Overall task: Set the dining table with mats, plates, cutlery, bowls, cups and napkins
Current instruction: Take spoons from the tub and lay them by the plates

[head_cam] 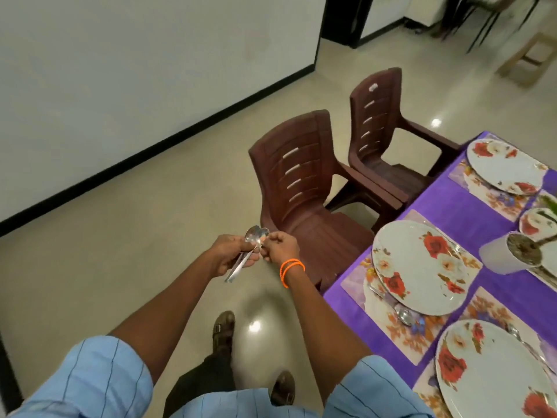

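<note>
Left of the table point(355, 300), over the floor, left hand point(232, 256) grips a bunch of spoons point(251, 247) by the handles; right hand point(280, 245) pinches one near its bowl. Likely light, stiff, slick steel; best taken mid-handle. Nearest plate point(422, 267) already has a spoon beside it.

The table point(470, 206) stands to my right, plates point(419, 267) on mats point(391, 324), a spoon point(402, 314) beside the middle plate. Two chairs point(304, 188) sit ahead, left of it.
</note>
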